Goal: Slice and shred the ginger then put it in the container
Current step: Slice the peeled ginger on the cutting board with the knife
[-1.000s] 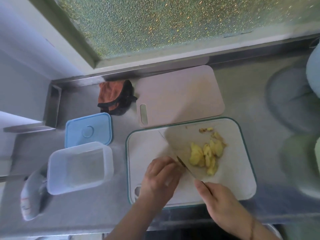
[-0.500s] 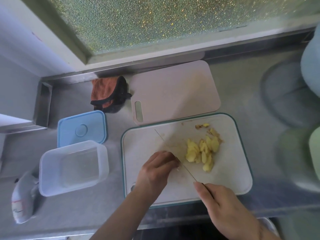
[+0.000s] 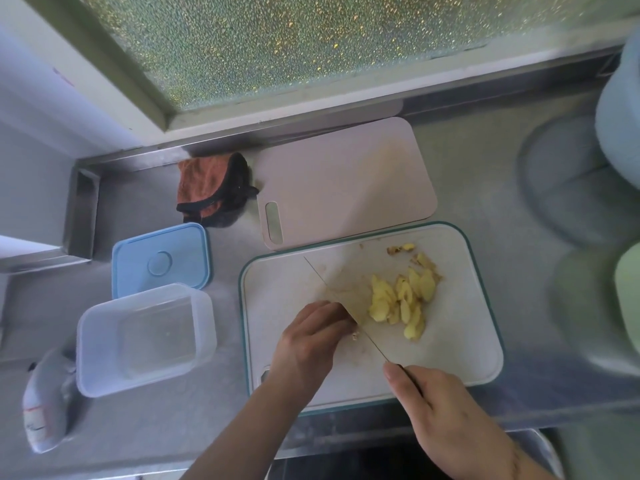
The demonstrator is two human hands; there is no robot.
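Several yellow ginger slices [image 3: 401, 299] lie in a loose pile on the white cutting board with a teal rim [image 3: 277, 296]. My right hand [image 3: 436, 410] grips the handle of a wide knife [image 3: 346, 289], whose blade stands on the board just left of the pile. My left hand [image 3: 311, 341], fingers curled, holds a small ginger end [image 3: 354, 336] against the blade's left side; most of that piece is hidden under my fingers. The clear plastic container [image 3: 145, 337] stands left of the board with nothing in it.
A blue lid [image 3: 159, 259] lies behind the container. A pink cutting board [image 3: 346, 181] and an orange-black cloth [image 3: 211, 188] sit by the window ledge. A white bag [image 3: 45, 403] lies at the far left. Blurred pale vessels [image 3: 620, 109] stand at the right edge.
The knife blade has stayed at the cut beside my left fingers. The camera has shifted slightly; hands and pile keep the same layout.
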